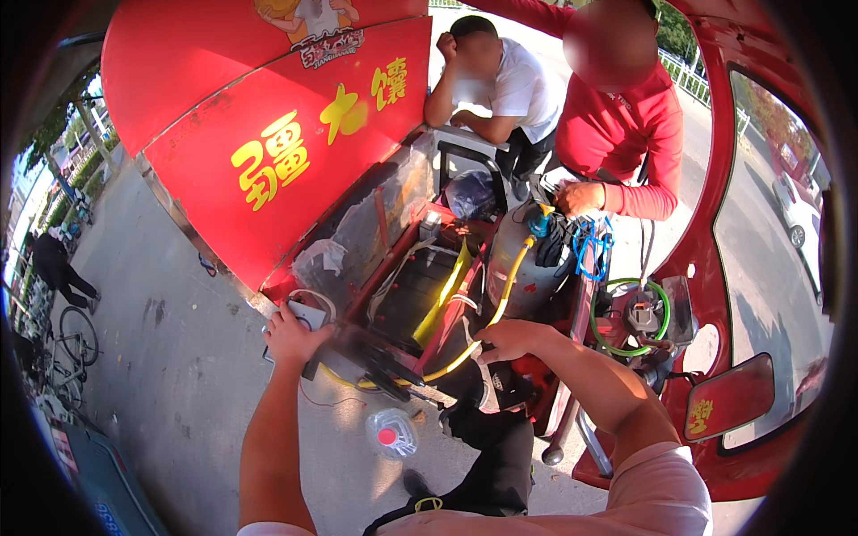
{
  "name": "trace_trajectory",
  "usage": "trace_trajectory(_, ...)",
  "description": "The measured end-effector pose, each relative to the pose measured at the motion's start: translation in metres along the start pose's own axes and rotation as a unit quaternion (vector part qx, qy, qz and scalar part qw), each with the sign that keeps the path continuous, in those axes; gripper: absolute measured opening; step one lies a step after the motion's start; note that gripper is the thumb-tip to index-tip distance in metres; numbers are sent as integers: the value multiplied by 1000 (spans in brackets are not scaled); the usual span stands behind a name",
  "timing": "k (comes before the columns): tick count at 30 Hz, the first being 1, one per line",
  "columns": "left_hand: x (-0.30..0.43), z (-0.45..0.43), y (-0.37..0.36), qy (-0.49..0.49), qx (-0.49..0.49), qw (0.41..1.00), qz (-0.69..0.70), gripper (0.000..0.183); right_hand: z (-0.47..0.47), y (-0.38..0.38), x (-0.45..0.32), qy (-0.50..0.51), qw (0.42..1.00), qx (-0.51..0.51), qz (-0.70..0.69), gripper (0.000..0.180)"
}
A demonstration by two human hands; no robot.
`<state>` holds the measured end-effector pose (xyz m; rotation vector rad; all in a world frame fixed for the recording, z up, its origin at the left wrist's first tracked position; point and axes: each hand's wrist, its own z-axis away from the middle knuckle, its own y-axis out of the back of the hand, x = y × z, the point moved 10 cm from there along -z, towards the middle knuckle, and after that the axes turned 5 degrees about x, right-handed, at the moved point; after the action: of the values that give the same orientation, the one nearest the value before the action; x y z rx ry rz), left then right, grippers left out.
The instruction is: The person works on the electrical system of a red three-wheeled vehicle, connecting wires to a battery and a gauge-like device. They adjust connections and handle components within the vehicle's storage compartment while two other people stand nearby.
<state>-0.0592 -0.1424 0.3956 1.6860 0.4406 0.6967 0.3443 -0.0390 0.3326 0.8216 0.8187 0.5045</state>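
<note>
My left hand (295,331) grips a small white box (310,313) at the lower corner of the red vehicle body, with fingers and thumb spread across it. A pale cable loops off the box. My right hand (515,340) is at a yellow gas hose (504,298), its fingers curled beside it; whether they close around the hose is hidden. That hose climbs to a blue regulator (536,220) on top of a grey gas cylinder (513,268). Lower down, the hose curves past black rods (385,368) on my left.
A black battery-like box (419,288) lies in the open red frame. A person in red (620,127) rests a hand near the cylinder; another in white (526,87) leans on a rail. A clear plastic jug (392,434) stands on the ground. A mirror (729,396) juts out right.
</note>
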Motion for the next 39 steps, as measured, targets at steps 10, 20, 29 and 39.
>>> trace_trajectory(10,10,7,13,16,-34,999,-10,121,8,7,-5,-18,1000,-1,-10,66)
trace_trajectory(20,-2,5,9,30,-67,997,-2,128,13,25,-7,-18,996,64,-52,60)
trace_trajectory(29,-4,9,13,35,-88,995,13,129,12,21,6,-16,994,76,-77,54)
trace_trajectory(39,-5,4,6,27,-55,998,-23,132,41,102,-32,84,926,211,-302,79)
